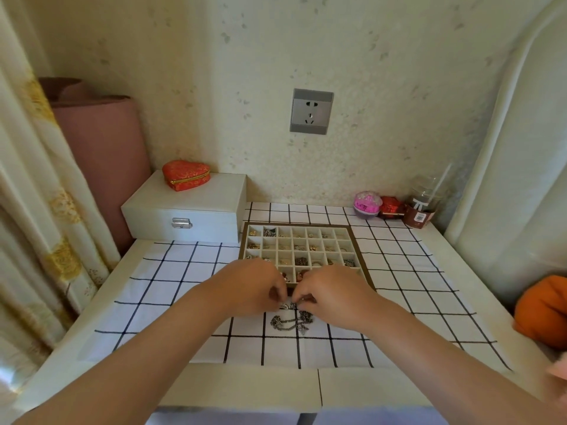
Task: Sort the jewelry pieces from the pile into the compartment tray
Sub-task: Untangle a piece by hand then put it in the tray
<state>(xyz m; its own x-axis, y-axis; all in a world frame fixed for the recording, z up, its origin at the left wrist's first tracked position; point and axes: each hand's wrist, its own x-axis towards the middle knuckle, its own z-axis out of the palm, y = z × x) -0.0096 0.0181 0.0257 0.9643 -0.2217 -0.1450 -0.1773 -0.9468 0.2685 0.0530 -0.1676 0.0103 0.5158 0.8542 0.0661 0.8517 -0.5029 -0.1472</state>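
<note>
A small pile of dark silver chains and charms (291,322) lies on the checked cloth, just in front of the compartment tray (357,245). The tray has a brown rim and many cream cells, several holding gold and silver pieces. My left hand (254,286) and my right hand (329,294) meet over the far edge of the pile, fingers curled down, both pinching at small silver pieces (287,305) between them. The hands cover the tray's near edge and front cells.
A white jewelry box (190,207) with a red heart-shaped case (185,175) on top stands at the back left. A pink ball, a red box (391,207) and a plastic cup (422,204) sit back right. An orange cushion (543,311) lies at the right edge.
</note>
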